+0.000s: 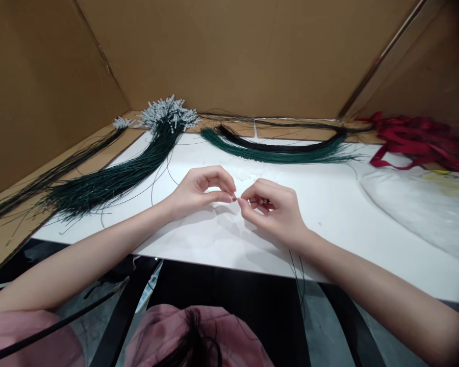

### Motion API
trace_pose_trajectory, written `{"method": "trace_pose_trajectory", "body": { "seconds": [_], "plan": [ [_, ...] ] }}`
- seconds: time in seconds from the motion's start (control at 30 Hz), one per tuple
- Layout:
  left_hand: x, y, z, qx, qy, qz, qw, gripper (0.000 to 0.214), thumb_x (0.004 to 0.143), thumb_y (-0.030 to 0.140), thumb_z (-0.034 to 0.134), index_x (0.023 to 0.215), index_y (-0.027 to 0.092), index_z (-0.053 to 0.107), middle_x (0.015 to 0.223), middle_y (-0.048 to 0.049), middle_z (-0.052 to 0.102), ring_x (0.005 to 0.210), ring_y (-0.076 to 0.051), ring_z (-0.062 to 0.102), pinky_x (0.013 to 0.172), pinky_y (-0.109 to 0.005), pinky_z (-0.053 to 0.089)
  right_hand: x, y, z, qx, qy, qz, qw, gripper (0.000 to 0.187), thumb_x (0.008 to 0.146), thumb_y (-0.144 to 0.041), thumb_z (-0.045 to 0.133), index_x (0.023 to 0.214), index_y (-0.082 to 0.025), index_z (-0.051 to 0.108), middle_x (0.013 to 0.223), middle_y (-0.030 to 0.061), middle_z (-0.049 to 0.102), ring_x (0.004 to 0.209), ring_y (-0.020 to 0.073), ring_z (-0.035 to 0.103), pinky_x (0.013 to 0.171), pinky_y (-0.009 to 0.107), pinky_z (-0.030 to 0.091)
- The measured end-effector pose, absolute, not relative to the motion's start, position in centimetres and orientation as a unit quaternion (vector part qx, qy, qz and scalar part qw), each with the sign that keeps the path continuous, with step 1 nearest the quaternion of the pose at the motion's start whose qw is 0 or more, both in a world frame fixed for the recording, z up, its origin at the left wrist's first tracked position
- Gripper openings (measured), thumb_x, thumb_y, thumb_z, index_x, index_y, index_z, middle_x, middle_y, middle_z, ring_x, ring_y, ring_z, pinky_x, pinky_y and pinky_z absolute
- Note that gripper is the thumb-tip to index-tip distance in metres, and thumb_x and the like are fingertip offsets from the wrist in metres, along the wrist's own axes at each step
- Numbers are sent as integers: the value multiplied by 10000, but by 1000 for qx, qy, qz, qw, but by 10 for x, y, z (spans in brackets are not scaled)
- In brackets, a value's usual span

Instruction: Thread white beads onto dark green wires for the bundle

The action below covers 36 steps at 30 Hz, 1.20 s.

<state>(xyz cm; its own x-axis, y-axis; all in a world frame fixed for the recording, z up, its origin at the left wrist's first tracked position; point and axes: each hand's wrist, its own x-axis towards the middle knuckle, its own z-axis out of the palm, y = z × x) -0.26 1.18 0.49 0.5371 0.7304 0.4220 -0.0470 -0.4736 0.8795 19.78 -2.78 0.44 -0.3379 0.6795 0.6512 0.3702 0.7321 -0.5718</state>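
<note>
In the head view, the left hand [193, 191] and the right hand [281, 209] meet over a smooth white board [214, 244], thumb and forefinger of each pinched together, the two pairs of tips almost touching. Between them they grasp a thin dark wire strand [254, 202]; it runs from the left fingertips back under the curled right fingers, where small white beads [263, 202] show on it. How tightly the left tips press on the strand is too small to tell.

Below the right wrist, fine green wire ends [303, 278] droop over the board's near edge. Just beyond the fingertips lies a loose scatter of tiny white pieces [248, 173]. Farther beyond is a curved bundle of dark green wires [268, 154], with a bundle of black wires [286, 148] along its far side.

To the left of the left fingers lies a thick sheaf of dark green wire stems [118, 173], topped by a dense white beaded head [166, 113]; a thinner dark wire bundle [76, 155] is farther left. Well to the right of the right fingers lie a crumpled clear plastic bag [424, 214] and, beyond it, tangled dark red fabric ribbon [413, 140].
</note>
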Motion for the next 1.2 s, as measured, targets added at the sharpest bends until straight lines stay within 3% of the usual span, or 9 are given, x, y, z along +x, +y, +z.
{"method": "trace_pose_trajectory", "body": {
  "seconds": [1.2],
  "plan": [
    [-1,8,6,741,234,452,438,149,744,178,789,846,137,688,836,-39,674,793,-134,677,770,-239,562,197,-29,3,-330,-799,155,478,151,781,-93,596,672,-190,557,613,-25,509,535,92,411,507,238,320]
  ]
}}
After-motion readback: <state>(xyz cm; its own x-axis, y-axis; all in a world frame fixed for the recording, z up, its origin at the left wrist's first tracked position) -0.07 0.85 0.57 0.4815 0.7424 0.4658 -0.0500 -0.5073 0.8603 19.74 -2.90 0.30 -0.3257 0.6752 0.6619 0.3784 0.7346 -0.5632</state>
